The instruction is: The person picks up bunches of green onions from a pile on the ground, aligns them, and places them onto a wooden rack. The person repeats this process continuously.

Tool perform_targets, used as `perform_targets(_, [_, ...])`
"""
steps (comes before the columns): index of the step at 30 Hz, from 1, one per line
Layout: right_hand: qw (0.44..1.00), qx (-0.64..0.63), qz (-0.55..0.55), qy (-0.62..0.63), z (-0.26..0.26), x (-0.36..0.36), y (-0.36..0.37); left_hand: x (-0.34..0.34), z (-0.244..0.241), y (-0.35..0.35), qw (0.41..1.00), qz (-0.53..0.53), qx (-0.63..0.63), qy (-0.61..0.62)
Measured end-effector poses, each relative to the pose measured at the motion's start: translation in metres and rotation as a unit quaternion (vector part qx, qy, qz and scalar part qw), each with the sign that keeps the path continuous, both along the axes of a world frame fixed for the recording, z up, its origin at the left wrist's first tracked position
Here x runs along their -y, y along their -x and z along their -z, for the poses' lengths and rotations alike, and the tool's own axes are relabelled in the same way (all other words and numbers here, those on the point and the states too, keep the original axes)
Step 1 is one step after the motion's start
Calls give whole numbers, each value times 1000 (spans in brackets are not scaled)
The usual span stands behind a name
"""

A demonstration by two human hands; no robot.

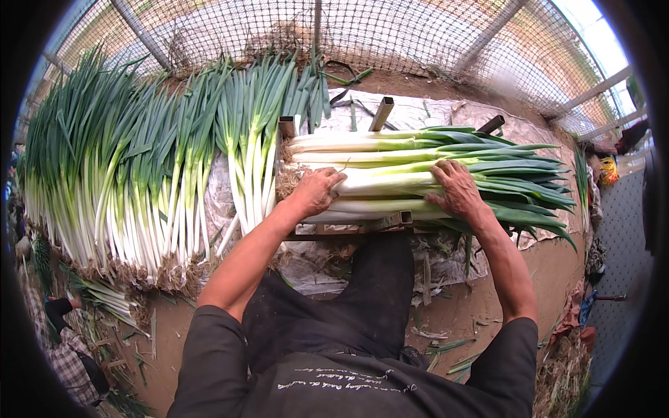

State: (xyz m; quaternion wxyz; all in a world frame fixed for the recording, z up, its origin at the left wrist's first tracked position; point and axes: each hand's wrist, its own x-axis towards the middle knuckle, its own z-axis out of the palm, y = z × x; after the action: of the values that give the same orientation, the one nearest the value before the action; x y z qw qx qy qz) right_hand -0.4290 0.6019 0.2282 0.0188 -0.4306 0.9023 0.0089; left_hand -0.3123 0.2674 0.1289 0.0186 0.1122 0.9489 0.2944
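A layered stack of long green onions (387,157) lies crosswise in a low metal cradle (286,127) with square-tube posts. Their white shafts and rooty ends point left, while the dark green leaves reach past the cradle to the right. My left hand (316,190) curls over the white shafts close to the roots. Around the upper shafts, where white turns green, my right hand (457,189) has its thumb and fingers on either side of the stalks. The undersides of both hands are hidden.
Many loose green onions (151,193) lie in a long row at left, roots towards me. Pale sheeting (465,269) covers part of the soil under the cradle. Netting (366,39) on metal poles closes the far side. Another person's plaid sleeve (70,366) shows at lower left.
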Motion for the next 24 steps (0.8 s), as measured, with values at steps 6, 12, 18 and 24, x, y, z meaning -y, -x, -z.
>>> perform_targets(6, [997,-5,27,69,-14,-4,-6,-8,-23,4,986,-12,-123,115])
perform_targets(12, [999,-27,32,23,13,2,22,5,-12,49,970,-48,226,73])
perform_targets(18, [998,15,22,-50,6,-5,-5,-12,-1,-25,989,-30,82,123])
perform_targets(24, [999,30,-35,-22,4,13,23,-10,21,-32,991,-77,2,110])
